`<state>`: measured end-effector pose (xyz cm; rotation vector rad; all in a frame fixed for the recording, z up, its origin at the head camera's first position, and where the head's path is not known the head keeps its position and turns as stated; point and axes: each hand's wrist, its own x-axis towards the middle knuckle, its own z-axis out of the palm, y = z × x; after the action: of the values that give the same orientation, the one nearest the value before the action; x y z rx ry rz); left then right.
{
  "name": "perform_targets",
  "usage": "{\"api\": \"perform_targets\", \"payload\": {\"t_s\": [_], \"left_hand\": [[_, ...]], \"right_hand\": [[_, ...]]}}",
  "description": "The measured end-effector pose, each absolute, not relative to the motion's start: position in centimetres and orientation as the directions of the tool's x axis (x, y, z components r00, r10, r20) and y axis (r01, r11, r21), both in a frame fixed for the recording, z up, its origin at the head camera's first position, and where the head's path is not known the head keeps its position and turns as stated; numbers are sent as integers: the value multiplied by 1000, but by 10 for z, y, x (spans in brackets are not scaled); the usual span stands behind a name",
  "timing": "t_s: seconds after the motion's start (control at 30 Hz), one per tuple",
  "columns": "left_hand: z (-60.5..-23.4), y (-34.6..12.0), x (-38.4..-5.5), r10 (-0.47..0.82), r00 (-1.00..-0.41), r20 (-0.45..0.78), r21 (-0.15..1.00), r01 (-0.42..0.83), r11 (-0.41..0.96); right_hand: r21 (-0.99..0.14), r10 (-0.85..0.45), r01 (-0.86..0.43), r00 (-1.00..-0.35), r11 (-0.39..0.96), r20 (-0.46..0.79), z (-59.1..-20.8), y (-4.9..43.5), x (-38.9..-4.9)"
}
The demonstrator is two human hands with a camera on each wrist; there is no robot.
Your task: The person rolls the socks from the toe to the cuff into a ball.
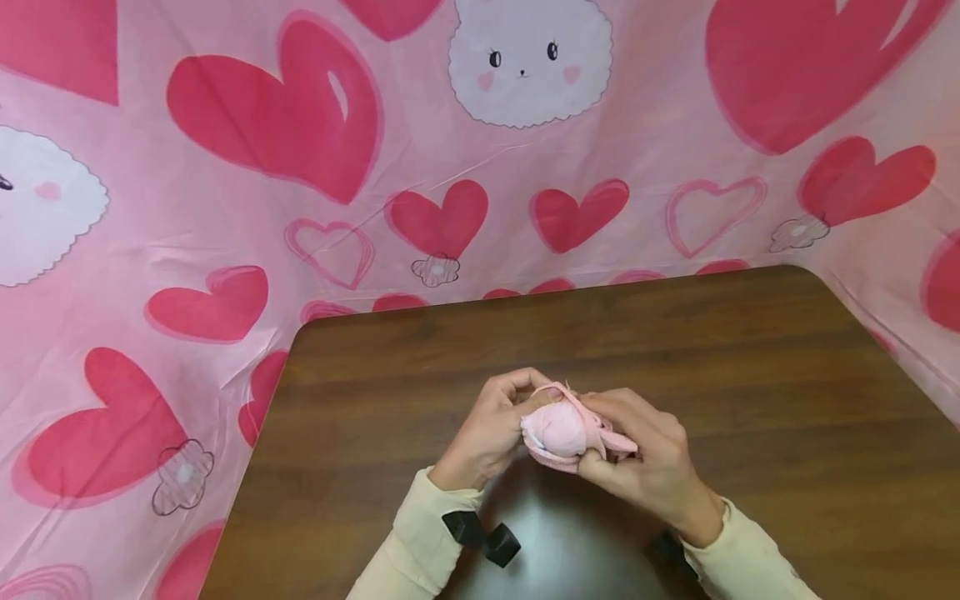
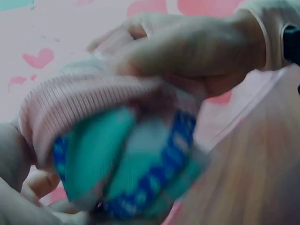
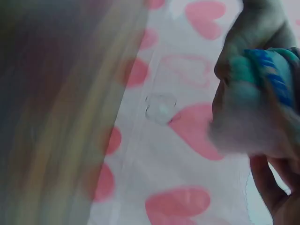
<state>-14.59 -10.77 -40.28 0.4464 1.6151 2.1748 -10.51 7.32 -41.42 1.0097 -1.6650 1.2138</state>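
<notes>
Both hands hold a small balled-up bundle of pink socks above the table's near middle. My left hand grips its left side, the thumb lying over the top edge. From the right, my right hand pinches it between thumb and fingers, and a pink flap pokes out toward that palm. In the left wrist view, a ribbed pink cuff stretches over teal fabric with a blue patterned band. The right wrist view catches the bundle blurred at its right edge. Some fingers are hidden behind it.
A dark brown wooden table with rounded far corners lies beneath the hands. Pink cloth printed with hearts hangs behind it and along the sides. Black wrist devices sit at the cream sleeves.
</notes>
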Motion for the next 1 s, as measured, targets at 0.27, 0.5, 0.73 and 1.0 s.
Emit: {"api": "perform_targets", "payload": {"t_s": [0.27, 0.5, 0.73, 1.0], "left_hand": [[-404, -100, -147, 280, -938, 202, 979, 185, -87], [-404, -97, -149, 203, -956, 213, 975, 220, 12], [-408, -101, -141, 325, -908, 266, 886, 363, 290], [-418, -102, -138, 293, -903, 314, 919, 366, 143]], "right_hand": [[-104, -432, -815, -406, 571, 805, -418, 85, -105], [-196, -303, -742, -480, 641, 823, -429, 74, -105], [-63, -367, -761, -382, 645, 848, -436, 89, -114], [24, -438, -761, -347, 649, 829, -432, 94, -122]]}}
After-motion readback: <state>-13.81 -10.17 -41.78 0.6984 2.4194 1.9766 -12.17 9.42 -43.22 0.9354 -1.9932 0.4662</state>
